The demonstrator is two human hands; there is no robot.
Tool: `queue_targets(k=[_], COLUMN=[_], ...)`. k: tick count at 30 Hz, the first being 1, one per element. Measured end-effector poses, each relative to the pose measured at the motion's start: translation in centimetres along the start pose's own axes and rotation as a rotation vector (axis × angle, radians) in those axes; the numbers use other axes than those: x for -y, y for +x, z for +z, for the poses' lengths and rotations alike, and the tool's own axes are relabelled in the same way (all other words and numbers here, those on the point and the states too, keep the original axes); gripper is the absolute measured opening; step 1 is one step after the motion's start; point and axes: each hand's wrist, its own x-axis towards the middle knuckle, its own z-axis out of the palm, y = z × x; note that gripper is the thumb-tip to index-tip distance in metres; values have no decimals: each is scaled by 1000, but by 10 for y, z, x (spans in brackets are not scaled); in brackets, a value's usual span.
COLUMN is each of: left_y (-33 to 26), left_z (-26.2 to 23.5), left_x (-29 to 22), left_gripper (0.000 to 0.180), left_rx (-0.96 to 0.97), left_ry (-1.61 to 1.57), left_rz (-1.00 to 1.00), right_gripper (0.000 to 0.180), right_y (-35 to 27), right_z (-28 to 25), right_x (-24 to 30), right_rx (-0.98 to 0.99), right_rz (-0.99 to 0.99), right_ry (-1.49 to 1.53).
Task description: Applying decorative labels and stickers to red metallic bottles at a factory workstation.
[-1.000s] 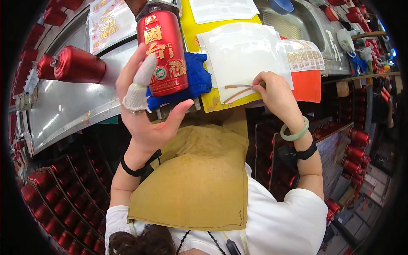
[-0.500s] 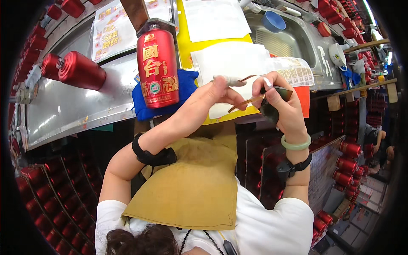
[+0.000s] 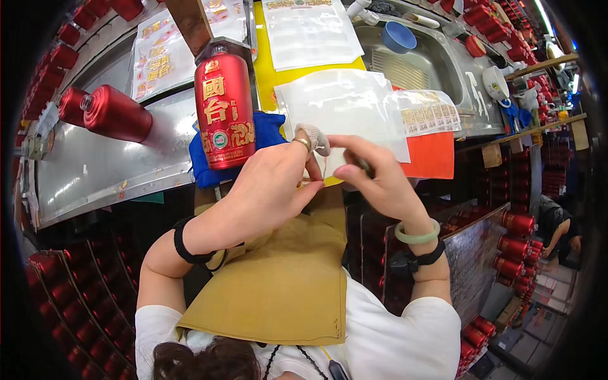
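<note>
In front of the white sheet my left hand (image 3: pixel 269 180) is bent inward, its fingers closed, partly hidden behind the hand. A whitish cloth finger cover (image 3: pixel 320 142) and a gold-coloured ring show on it. Close by on the right, my right hand (image 3: pixel 383 180) curls toward it, index finger reaching to the finger cover and thumb bent in. Something small and dark shows behind the right thumb; I cannot make out what either hand holds. Left of my hands, a red bottle (image 3: pixel 242 82) with gold raised lettering rests on a blue cloth (image 3: pixel 272 130), held at its neck end.
Two red bottles (image 3: pixel 120 111) lie on the metal counter (image 3: pixel 76 164) at left. Sheets of gold stickers (image 3: pixel 155 57), white film sheets (image 3: pixel 310 38) and an orange-red sheet (image 3: pixel 430 155) cover the work surface. A sink (image 3: pixel 437 69) with a blue bowl (image 3: pixel 399 37) stands right.
Both hands have come closer together, the right moving left and down. The thin brownish strips and dark flat piece seen at the right hand are now mostly hidden. The view has shifted slightly.
</note>
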Motion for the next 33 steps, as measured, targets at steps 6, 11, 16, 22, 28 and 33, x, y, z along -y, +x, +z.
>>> queue_targets(k=[6,11,16,22,28,33], left_y=[-21,-59,-80,-63,-62,-67], left_z=[-26,-58,-44,-20,-19,-17], left_x=[-1,22,87,111,93,95], left_gripper=[32,61,106,88,91,87], left_rx=[-91,-371,-666,-697,-735,-726], left_ry=[46,-11,171,138,9,4], left_rz=[-76,-33,9,46,34,7], right_gripper=[11,4,7,10,9,6], right_y=[27,36,40,45,49,55], right_z=[12,20,40,57,72,92], right_x=[9,20,21,31,34,50], right_rx=[204,41,-90,-54,-64,-24], right_rz=[-90,-172,-228,-175,-133,-253], right_ry=[-57,-99,-133,-78,-103,63])
